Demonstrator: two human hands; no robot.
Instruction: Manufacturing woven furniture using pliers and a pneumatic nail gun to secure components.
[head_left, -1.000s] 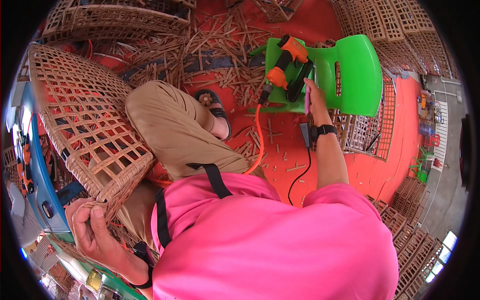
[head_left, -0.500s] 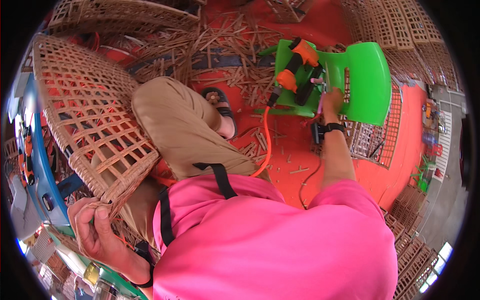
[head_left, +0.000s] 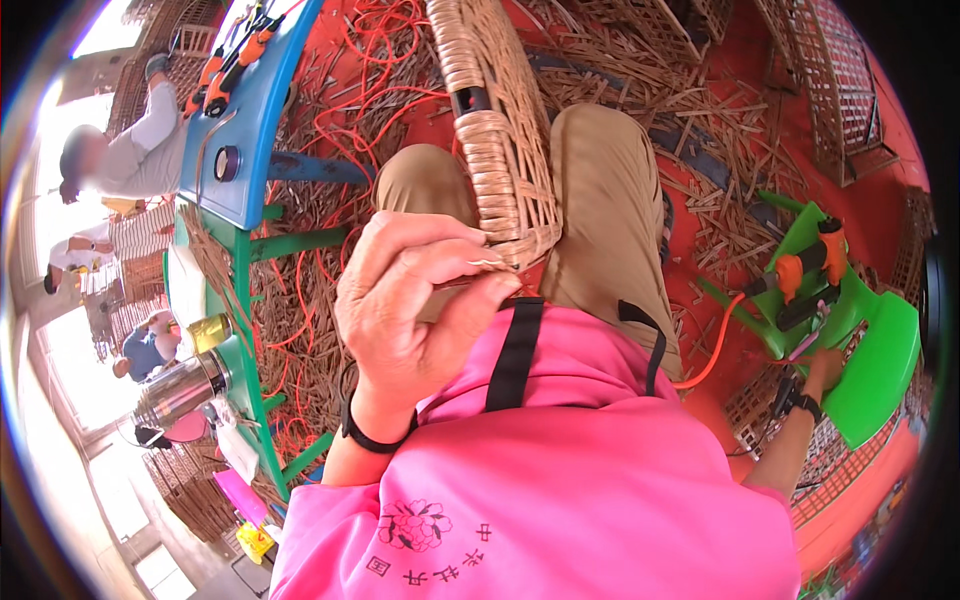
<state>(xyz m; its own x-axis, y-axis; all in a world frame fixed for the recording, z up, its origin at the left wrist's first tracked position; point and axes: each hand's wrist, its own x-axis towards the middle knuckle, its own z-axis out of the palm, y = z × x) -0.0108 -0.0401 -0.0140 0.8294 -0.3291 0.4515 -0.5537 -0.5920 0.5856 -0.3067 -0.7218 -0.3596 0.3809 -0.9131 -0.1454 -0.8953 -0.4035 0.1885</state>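
Observation:
A woven wicker basket (head_left: 500,150) with a wrapped rim stands on edge between my knees. By its near corner my left hand (head_left: 415,300) is closed in a pinch on a thin pale strand (head_left: 487,262), thumb against the fingers. My right arm stretches far to the right, where my right hand (head_left: 824,370) is at the seat of a green plastic chair (head_left: 875,345). A slim pinkish-purple tool (head_left: 803,345) lies at its fingertips; whether the fingers grip it is too small to tell. On the chair, just beyond, rests an orange-and-black nail gun (head_left: 812,265).
An orange hose (head_left: 718,345) runs from the nail gun toward my lap. Wooden offcuts (head_left: 715,220) litter the red floor. To the left stands a blue table (head_left: 235,165) bearing orange power tools (head_left: 235,65), beside a green table (head_left: 243,340) with a metal flask (head_left: 180,390). Other people sit farther left.
My view has swung left, so the chair appears farther right. The basket now stands more upright between my knees. My left hand has gone from grasping its corner to pinching a strand there.

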